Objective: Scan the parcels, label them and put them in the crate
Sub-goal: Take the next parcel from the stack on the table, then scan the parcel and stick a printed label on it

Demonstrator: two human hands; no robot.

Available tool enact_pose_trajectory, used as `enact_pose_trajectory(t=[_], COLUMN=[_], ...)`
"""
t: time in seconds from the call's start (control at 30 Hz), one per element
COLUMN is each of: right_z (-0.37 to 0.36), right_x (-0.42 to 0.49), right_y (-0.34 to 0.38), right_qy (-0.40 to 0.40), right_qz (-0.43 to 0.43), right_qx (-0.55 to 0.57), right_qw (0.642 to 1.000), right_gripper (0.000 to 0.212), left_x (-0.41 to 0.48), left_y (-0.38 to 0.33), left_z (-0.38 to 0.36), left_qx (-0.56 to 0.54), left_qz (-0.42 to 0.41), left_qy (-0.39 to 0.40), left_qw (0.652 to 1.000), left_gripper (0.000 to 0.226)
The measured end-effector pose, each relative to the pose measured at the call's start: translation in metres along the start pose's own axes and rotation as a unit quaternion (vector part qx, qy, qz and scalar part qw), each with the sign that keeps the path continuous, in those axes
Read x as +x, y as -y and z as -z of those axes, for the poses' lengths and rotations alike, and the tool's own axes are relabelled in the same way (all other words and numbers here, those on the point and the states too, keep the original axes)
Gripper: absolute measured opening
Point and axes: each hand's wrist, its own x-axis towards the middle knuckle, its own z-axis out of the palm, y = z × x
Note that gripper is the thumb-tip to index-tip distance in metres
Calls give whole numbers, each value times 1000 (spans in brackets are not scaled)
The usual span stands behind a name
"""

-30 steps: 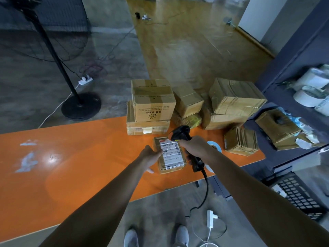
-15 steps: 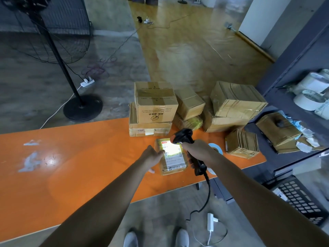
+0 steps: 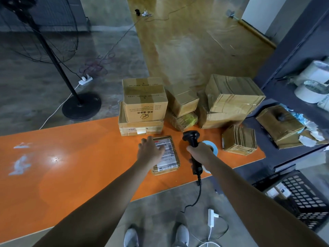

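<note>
Head view: left hand (image 3: 150,152) flat, fingers spread, resting on the labelled parcel (image 3: 171,158). The parcel lies on the orange tabletop (image 3: 71,166) near its front edge. Right hand (image 3: 200,152) wrapped round the handle of the black scanner (image 3: 191,138), just right of the parcel. Stacked boxes (image 3: 145,98) behind the parcel. Black crate (image 3: 302,198) on the floor, lower right.

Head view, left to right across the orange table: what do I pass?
White smudges → labelled parcel → scanner → tape roll → stack of flat cartons.
</note>
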Motion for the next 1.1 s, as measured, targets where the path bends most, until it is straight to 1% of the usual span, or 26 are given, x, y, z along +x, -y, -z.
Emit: enact_pose_trajectory(t=[0.13, 0.2, 0.4, 0.47, 0.5, 0.57, 0.63, 0.7, 0.8, 0.87, 0.93, 1.0, 1.1], right_z=[3, 2, -4, -7, -7, -6, -2, 5, 21, 30, 35, 37, 32], right_x=[25, 33, 51, 53, 54, 55, 53, 51, 47, 45, 44, 48, 51], right_y=[-20, -28, -40, -41, -42, -43, -42, -39, -35, -39, -46, -55, -59], right_qy=[-2, 2, 1, 0, 3, 9, 8, -3, -46, -86, -130, -137, -133], right_qz=[-2, 7, 36, 44, 47, 54, 61, 70, 82, 94, 114, 115, 108], right_qx=[-50, -81, -131, -146, -152, -164, -164, -149, -149, -175, -244, -304, -356], right_qw=[999, 997, 991, 988, 987, 985, 984, 986, 984, 976, 954, 936, 919], right_gripper=[13, 12, 22, 16, 19, 32, 38, 35, 21, 24, 32, 41, 47], left_x=[0, 1, 1, 0, -1, -1, -2, -1, 0, 0, 0, 1, 2], left_y=[-12, -17, -27, -31, -33, -36, -41, -47, -58, -66, -73, -78, -79], left_z=[-12, -18, -39, -45, -47, -50, -52, -54, -58, -64, -72, -80, -86], left_qx=[28, 42, 63, 73, 78, 79, 77, 74, 66, 60, 58, 62, 75], left_qz=[-38, -53, -82, -85, -87, -92, -98, -105, -114, -118, -121, -119, -116], left_qy=[-43, -49, -63, -65, -66, -63, -58, -55, -50, -43, -34, -28, -25], left_qw=[998, 997, 993, 992, 991, 991, 990, 990, 990, 990, 990, 991, 990], left_gripper=[66, 65, 64, 64, 63, 64, 67, 70, 69, 68, 68, 68, 69])
